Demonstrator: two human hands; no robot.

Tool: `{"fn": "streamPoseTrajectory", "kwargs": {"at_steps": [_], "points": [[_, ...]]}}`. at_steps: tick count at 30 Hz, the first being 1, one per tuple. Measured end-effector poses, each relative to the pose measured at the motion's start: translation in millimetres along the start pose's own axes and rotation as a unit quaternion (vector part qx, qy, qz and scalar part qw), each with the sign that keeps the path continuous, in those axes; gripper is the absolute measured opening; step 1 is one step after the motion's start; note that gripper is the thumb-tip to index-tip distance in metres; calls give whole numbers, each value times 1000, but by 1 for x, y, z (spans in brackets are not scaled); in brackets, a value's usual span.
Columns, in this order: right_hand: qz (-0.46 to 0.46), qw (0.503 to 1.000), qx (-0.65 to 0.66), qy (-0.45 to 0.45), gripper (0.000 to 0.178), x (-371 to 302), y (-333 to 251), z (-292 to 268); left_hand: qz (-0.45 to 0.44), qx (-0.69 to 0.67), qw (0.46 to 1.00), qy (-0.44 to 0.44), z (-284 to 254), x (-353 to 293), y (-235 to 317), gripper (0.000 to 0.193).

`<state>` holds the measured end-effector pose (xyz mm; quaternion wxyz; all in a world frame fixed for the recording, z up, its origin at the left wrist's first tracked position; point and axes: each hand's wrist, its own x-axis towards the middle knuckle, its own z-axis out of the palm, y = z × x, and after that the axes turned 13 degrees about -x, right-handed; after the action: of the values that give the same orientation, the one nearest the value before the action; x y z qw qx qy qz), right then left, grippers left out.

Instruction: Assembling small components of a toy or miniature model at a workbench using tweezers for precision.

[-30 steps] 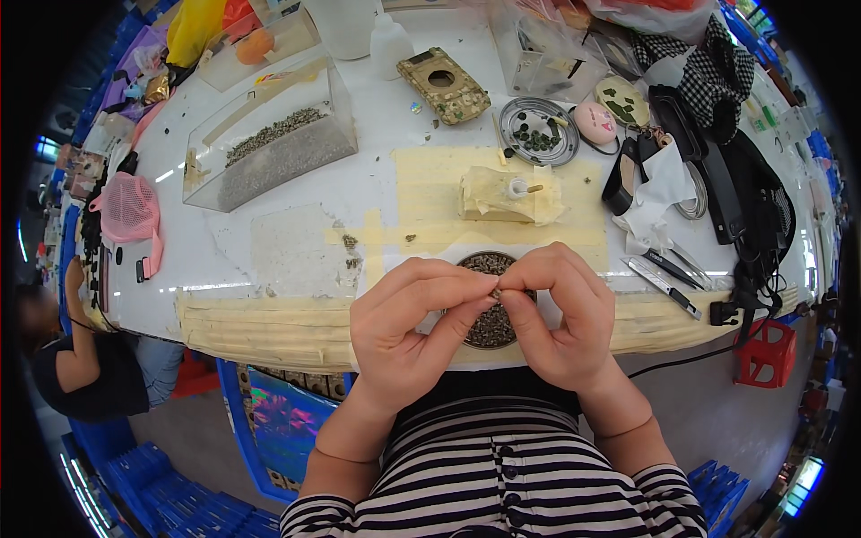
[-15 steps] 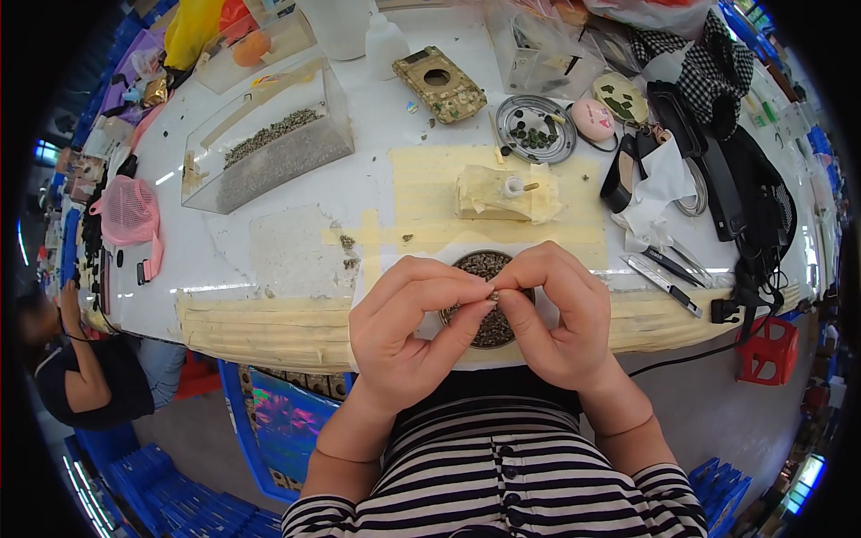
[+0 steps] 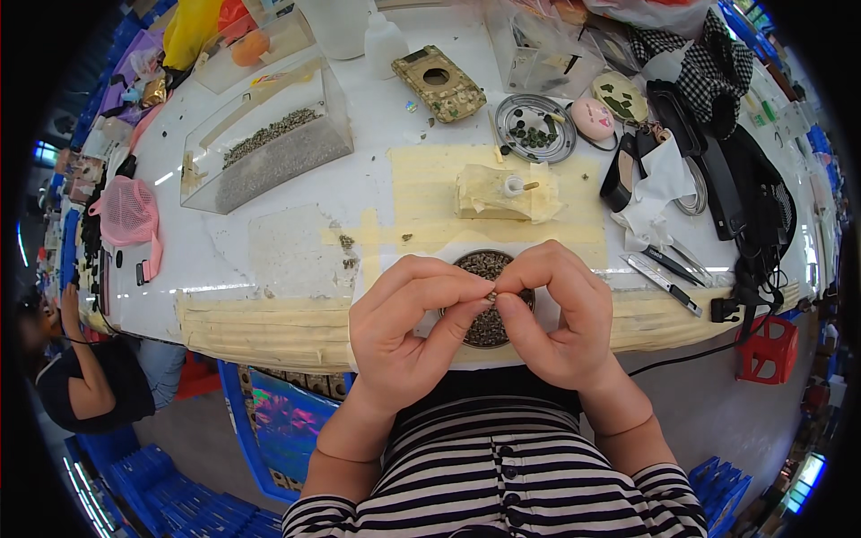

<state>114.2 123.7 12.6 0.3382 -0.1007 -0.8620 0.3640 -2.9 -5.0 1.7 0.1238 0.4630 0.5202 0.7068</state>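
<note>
Fingertips of my left hand [image 3: 404,327] and my right hand [image 3: 560,314] meet in a pinch over a round dish. Between them is a tiny greyish-brown piece [image 3: 492,297], mostly hidden by the fingers. The round dish [image 3: 485,253] beneath holds many small pieces of similar colour, and my hands cover its sides. Just beyond stands a small block wrapped in masking tape [image 3: 489,199], with a white ring and a short tan peg on it. Farther back lies a camouflage-painted toy tank hull [image 3: 439,90] with a round hole.
A clear bin [image 3: 269,152] of small pieces stands at the left. A metal dish [image 3: 535,130] with green bits sits at the back right. Tweezers and a utility knife [image 3: 662,285] lie to the right. At far left a person [image 3: 90,381] sits by the table.
My right thumb has shifted slightly at the pinch point, and the fingertips have moved a little around the tiny piece. Everything on the table stays where it was.
</note>
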Motion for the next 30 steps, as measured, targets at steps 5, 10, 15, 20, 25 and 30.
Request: {"fn": "streamPoseTrajectory", "kwargs": {"at_steps": [5, 10, 15, 20, 25, 30], "points": [[-10, 1000, -22, 13, 13, -2, 2, 2, -11, 7, 1000, -1, 1, 0, 2, 17], [-39, 995, -71, 50, 19, -1, 2, 5, -15, 8, 1000, 4, -1, -1, 0, 17], [-62, 992, -94, 55, 20, 1, 2, 5, -23, 2, 1000, 8, -2, -2, -1, 17], [-56, 993, -89, 61, 21, 0, 2, 6, -25, -4, 1000, 14, -1, -3, -1, 18], [-59, 992, -91, 71, 21, -1, 2, 5, -32, -14, 999, 13, 0, -1, 1, 19], [-62, 992, -89, 69, 21, 0, 2, 6, -20, -11, 1000, 10, -1, -2, -2, 18]]}}
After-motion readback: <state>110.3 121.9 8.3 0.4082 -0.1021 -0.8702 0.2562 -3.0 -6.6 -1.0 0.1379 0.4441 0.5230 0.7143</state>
